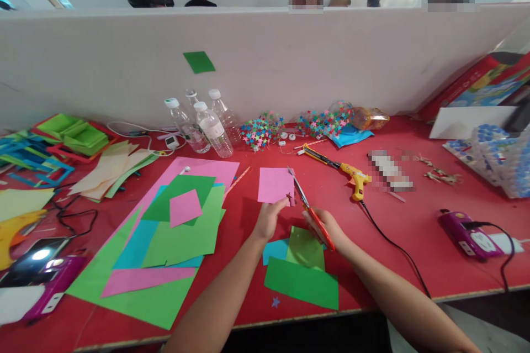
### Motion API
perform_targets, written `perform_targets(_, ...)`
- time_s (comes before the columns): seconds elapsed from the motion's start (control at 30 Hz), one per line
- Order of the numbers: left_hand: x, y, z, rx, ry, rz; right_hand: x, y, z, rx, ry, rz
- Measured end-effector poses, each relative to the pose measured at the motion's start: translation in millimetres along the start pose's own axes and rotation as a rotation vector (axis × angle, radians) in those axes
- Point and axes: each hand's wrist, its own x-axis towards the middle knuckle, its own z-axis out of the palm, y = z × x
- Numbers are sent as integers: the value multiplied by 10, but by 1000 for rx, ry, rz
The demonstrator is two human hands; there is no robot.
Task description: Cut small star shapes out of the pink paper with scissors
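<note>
My left hand (268, 219) pinches the lower edge of a pink paper square (273, 184), thumb on top. My right hand (327, 226) is closed around the red handles of a pair of scissors (304, 198). The scissor blades lie along the right edge of the pink square; whether they touch the paper I cannot tell. A small dark notch or star-like mark shows at the square's lower right corner, by my left thumb. Below my hands lie a dark green paper piece (302, 284), a light green piece (306, 248) and a partly covered blue piece (271, 252).
Left of my hands is a stack of coloured paper sheets (182, 242). Clear plastic bottles (215, 132) and bags of coloured stars (260, 132) stand along the partition. A yellow glue gun (354, 176) lies on the right, its black cord running to the front edge.
</note>
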Motion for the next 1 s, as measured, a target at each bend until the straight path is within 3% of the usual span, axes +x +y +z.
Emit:
perform_targets(0.23, 73, 213, -3, -90, 99, -9, 4, -2, -21, -35, -42, 14)
perform_targets(0.53, 137, 216, -108, -99, 245, 82, -39, -64, -34, -13, -118, 41)
perform_targets(0.87, 183, 262, -235, 59, 330, 105, -36, -151, -112, -13, -221, 70)
perform_targets(1.0, 193, 301, -329, 224, 297, 113, -35, -153, -148, -37, -248, 50)
